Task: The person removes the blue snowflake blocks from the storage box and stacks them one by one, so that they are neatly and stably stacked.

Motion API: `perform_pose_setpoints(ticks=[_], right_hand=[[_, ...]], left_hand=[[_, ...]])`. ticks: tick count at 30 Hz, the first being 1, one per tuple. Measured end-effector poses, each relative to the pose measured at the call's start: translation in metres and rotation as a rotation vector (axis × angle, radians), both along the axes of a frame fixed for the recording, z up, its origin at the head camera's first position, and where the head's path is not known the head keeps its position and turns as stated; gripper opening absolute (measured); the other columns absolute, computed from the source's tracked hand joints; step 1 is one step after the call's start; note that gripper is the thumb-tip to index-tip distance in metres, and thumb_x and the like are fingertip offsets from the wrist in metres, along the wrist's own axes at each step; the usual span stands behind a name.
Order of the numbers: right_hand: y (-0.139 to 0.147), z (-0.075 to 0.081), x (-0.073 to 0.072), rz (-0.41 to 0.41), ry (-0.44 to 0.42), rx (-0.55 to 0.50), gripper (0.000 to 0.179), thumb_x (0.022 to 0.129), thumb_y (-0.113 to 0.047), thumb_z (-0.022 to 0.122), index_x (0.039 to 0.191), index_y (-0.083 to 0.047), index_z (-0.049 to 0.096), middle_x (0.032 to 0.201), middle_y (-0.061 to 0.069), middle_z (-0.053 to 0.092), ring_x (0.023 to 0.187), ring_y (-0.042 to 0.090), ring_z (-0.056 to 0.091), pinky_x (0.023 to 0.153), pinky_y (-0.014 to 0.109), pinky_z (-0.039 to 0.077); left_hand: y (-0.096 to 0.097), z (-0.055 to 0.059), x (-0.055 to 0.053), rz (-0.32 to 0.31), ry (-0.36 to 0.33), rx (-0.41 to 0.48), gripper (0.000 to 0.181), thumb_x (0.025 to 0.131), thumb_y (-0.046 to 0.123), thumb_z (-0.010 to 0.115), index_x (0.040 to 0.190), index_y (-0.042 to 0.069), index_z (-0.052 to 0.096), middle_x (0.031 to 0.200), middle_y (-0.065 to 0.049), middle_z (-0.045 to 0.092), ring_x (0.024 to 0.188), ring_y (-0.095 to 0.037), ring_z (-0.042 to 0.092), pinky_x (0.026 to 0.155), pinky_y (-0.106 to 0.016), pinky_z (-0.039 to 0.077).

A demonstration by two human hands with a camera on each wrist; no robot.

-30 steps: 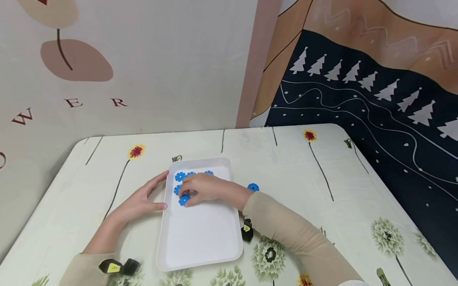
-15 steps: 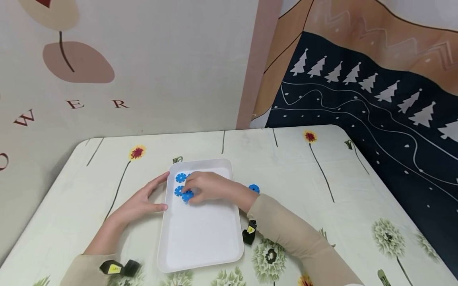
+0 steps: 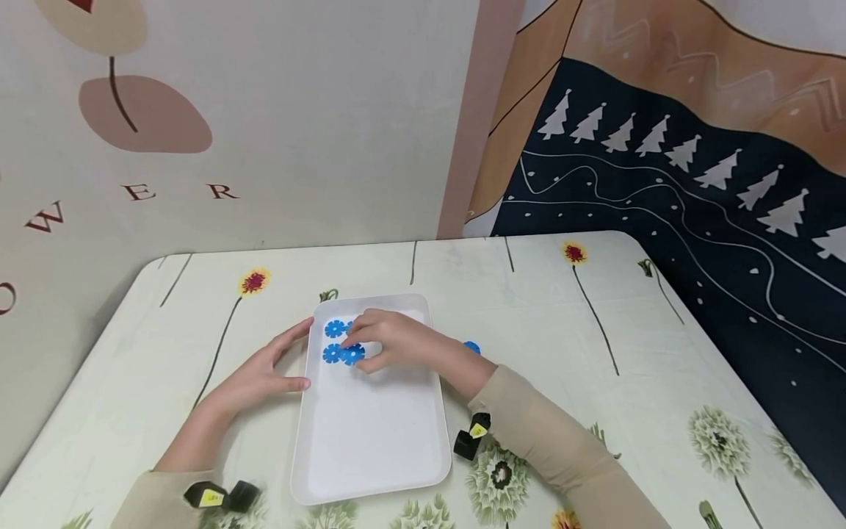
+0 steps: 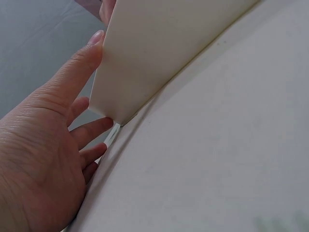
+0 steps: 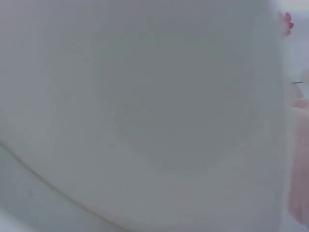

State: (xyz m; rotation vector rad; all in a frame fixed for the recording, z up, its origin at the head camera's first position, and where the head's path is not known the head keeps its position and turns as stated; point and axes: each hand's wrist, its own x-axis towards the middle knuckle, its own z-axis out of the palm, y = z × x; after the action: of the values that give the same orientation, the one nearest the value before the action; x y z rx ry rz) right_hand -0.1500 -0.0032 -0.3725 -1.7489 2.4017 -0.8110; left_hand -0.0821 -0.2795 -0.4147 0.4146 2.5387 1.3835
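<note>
A white rectangular tray (image 3: 370, 433) lies on the table, with several blue notched building discs near its far left corner. My left hand (image 3: 254, 378) touches the tray's left edge, thumb and fingers spread; in the left wrist view the left hand's thumb and fingertips meet the tray's outer wall (image 4: 145, 53). Over the discs, my right hand (image 3: 396, 339) pinches a blue building disc (image 3: 354, 355) between thumb and fingers. That disc sits beside another disc (image 3: 333, 353); one more (image 3: 334, 328) lies behind. Discs further right are hidden under the right hand. The right wrist view shows mostly the tray wall (image 5: 169, 116).
Another blue disc (image 3: 472, 347) lies on the tablecloth right of the tray, partly covered by the right forearm. Black wrist devices (image 3: 221, 495) are on both sleeves. A flower-print cloth (image 3: 529, 294) covers the table, which meets a wall (image 3: 317, 147) behind.
My right hand has shifted slightly away and to the right, carrying the pinched disc up beside the front left one. The left hand and the tray stay in place.
</note>
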Motion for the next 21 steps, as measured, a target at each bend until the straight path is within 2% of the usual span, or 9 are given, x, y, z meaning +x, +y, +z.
perform_pose_setpoints(ticks=[12, 21], right_hand=[[0.025, 0.017, 0.009, -0.005, 0.05, -0.112, 0.029, 0.082, -0.016, 0.075, 0.109, -0.006, 0.072, 0.103, 0.004, 0.065, 0.095, 0.015, 0.054, 0.084, 0.015, 0.042], [0.053, 0.016, 0.009, 0.023, 0.102, -0.234, 0.029, 0.081, -0.012, 0.075, 0.108, -0.003, 0.071, 0.102, 0.005, 0.065, 0.095, 0.016, 0.055, 0.083, 0.019, 0.044]], left_hand=[[0.0, -0.001, 0.0, 0.007, -0.003, 0.02, 0.096, 0.075, 0.022, 0.082, 0.153, 0.021, 0.025, 0.154, -0.016, 0.026, 0.141, -0.041, 0.013, 0.102, -0.071, 0.013], [0.002, 0.002, 0.001, 0.017, -0.004, 0.014, 0.096, 0.075, 0.022, 0.082, 0.153, 0.019, 0.026, 0.154, -0.018, 0.025, 0.14, -0.043, 0.011, 0.102, -0.072, 0.011]])
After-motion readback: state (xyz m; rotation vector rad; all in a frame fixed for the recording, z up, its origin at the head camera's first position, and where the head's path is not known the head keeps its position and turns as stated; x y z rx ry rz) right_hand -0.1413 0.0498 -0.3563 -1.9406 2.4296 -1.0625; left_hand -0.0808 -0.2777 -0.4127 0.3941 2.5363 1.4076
